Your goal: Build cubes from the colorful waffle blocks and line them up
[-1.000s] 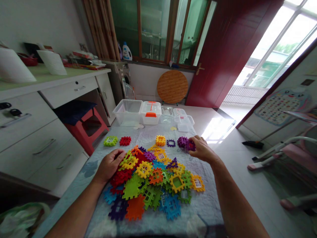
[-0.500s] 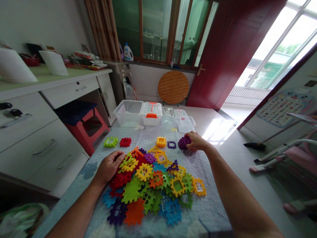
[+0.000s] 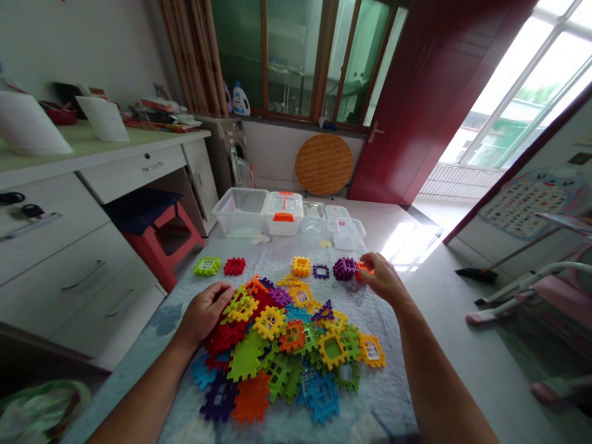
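My right hand (image 3: 383, 279) is closed on an orange interlocking plastic block piece (image 3: 363, 271), mostly covered by the fingers. It is at the right side of a stack of purple block pieces (image 3: 345, 269). My left hand (image 3: 203, 314) rests against the left side of a heap of colourful notched block pieces (image 3: 272, 345), beside the lime and red ones. Its thumb and index finger are apart; the other fingers are partly hidden. Behind the heap sit a lime block piece (image 3: 207, 266), a red block piece (image 3: 234, 266), a yellow block piece (image 3: 301, 266) and a thin purple frame (image 3: 320, 271).
Clear plastic boxes (image 3: 240, 213) line the far edge of the cloth-covered table (image 3: 370, 394), one under an orange-latched lid (image 3: 283, 217). A pink stool (image 3: 182, 228) and a white desk (image 3: 124, 163) stand to the left. On the right is a pink chair (image 3: 550, 283).
My right hand has moved slightly right, off the purple stack, which now shows fully. An orange piece is now visible under its fingers. The left hand has stayed in place.
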A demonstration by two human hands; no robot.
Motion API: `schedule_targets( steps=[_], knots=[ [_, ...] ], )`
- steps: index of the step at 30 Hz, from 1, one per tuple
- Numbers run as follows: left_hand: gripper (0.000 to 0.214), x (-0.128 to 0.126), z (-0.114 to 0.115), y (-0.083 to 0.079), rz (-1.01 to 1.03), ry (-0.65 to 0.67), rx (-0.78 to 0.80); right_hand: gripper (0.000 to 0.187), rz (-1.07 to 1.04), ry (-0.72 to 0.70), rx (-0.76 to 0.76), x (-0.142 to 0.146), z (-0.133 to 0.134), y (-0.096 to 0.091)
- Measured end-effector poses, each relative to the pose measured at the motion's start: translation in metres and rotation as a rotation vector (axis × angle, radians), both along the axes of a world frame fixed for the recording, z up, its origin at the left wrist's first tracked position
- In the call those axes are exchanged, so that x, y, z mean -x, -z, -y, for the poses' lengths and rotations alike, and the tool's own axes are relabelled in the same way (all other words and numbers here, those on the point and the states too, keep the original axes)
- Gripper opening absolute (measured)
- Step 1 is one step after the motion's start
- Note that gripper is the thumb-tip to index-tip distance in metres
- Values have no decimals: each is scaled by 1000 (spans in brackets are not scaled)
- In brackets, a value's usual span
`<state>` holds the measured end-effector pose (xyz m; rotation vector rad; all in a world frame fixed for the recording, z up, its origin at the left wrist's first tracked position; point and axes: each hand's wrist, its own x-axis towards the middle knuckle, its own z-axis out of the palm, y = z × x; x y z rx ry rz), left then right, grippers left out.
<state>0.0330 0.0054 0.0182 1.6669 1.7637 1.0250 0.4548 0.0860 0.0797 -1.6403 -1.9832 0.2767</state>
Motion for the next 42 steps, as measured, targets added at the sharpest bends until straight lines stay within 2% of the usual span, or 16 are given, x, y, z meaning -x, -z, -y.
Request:
schedule_targets(
  steps=[2, 4, 9, 13, 24, 42],
  knots=[
    [42, 1, 0, 1, -5, 9, -3, 12, -77, 86, 35, 4, 17, 8],
    [42, 1, -1, 2, -6, 12, -7, 8, -108, 61, 66, 11, 31, 19],
    [42, 0, 0, 0, -3, 5, -4, 9, -188, -27, 81, 30, 43, 48],
    [43, 0, 0, 0, -1, 8, -1, 11, -232, -39, 52, 35, 43, 61],
    [41, -1, 1, 3, 11, -6, -20, 12, -318, -74, 81, 29, 33, 63],
    [40, -8, 4, 0, 15, -52, -16, 12, -284, -113, 82, 24, 29, 62]
  ],
)
